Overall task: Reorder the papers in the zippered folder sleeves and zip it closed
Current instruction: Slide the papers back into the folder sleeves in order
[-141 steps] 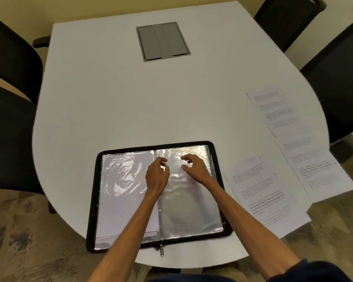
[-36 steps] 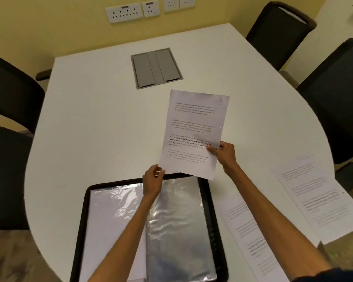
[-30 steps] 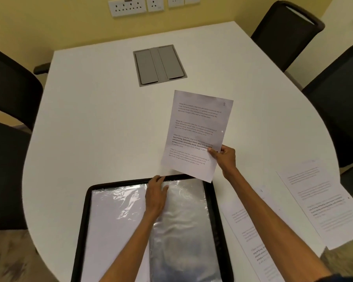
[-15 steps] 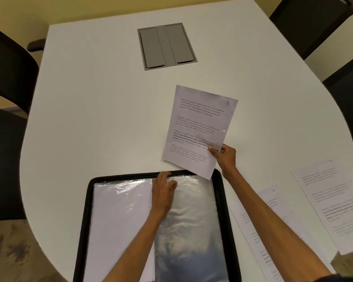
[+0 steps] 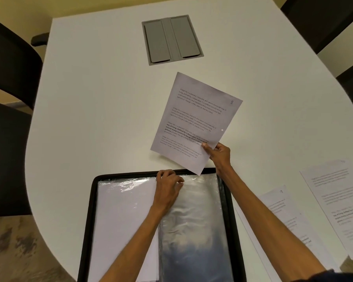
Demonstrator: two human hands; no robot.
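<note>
White printed sheet (image 5: pixel 196 123), corner mark perhaps 5, above folder (image 5: pixel 86 220)

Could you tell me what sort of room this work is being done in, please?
Most likely an office meeting room: a large white table with a grey cable hatch set in its top, black chairs around it, and printed sheets beside a folder.

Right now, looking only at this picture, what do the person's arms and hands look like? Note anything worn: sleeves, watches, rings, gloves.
The left forearm and the right forearm are bare. A dark blue sleeve shows only at the bottom right corner, past the right elbow. The left hand and the right hand wear no gloves; no watch, band or ring shows.
</note>
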